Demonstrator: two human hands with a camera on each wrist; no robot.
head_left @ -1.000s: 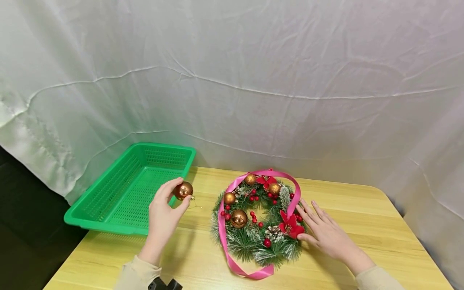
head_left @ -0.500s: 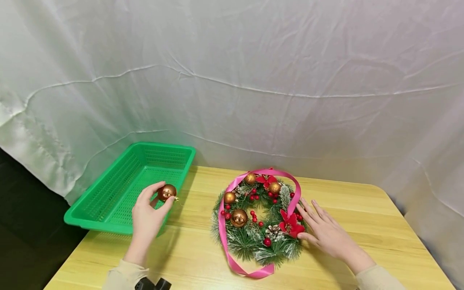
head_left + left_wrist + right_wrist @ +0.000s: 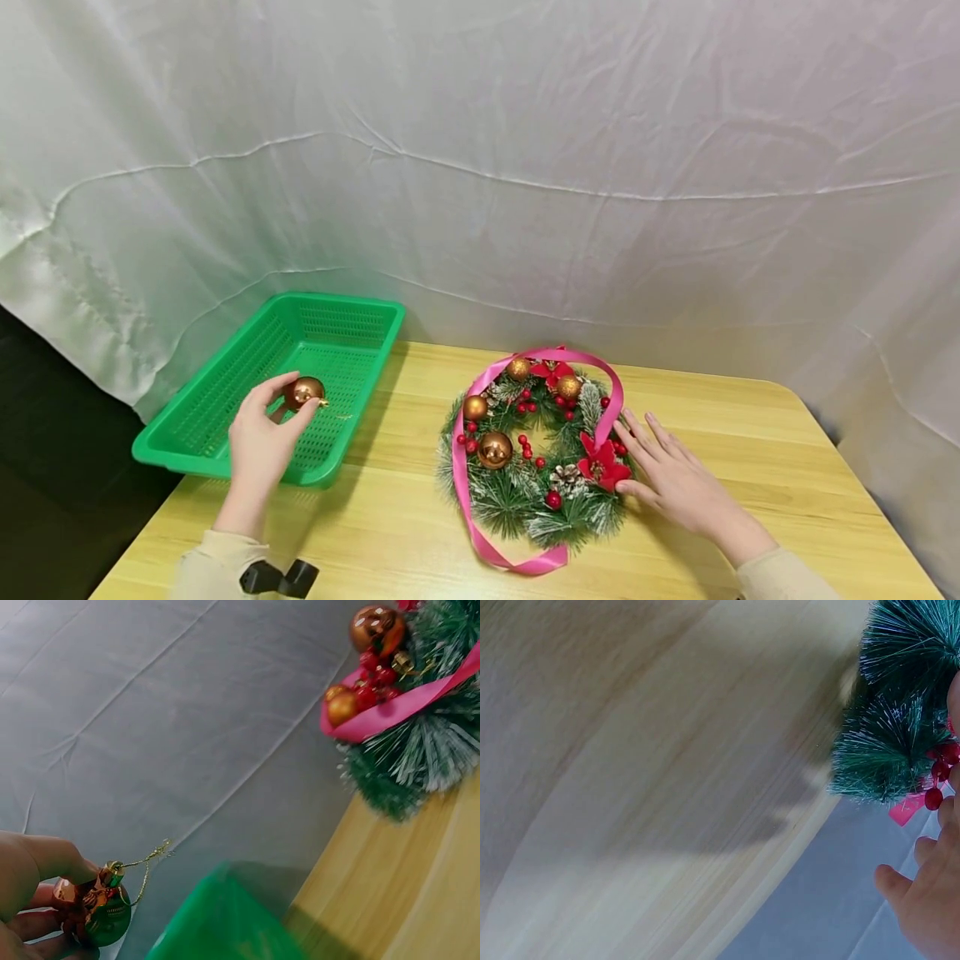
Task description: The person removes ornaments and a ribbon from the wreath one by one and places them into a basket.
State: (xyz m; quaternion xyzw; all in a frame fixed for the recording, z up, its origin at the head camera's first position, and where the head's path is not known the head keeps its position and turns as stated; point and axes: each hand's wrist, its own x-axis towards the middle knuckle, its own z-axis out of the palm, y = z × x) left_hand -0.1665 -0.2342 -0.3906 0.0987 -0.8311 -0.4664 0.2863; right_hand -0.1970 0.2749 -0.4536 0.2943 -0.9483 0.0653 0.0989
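Note:
Between thumb and fingers my left hand (image 3: pixel 262 437) pinches a shiny copper Christmas bauble (image 3: pixel 305 392) over the green basket (image 3: pixel 386 358). A gold cap and a thin gold hanging loop show on the bauble (image 3: pixel 105 919) in the left wrist view. On the table lies a green Christmas wreath (image 3: pixel 506 504) with baubles, red berries, red flowers and a pinecone. A pink ribbon (image 3: pixel 461 475) loops over it. My right hand (image 3: pixel 678 483) lies with fingers straight at the wreath's right side, its fingertips touching the wreath's edge.
The wooden table (image 3: pixel 765 467) extends to the right of the wreath. The basket stands at the table's left edge, its left part reaching past it. A pale curtain (image 3: pixel 525 208) hangs behind the table.
My left hand has moved left with the bauble, from beside the basket's right rim to over the basket. The right hand and the wreath have stayed in place.

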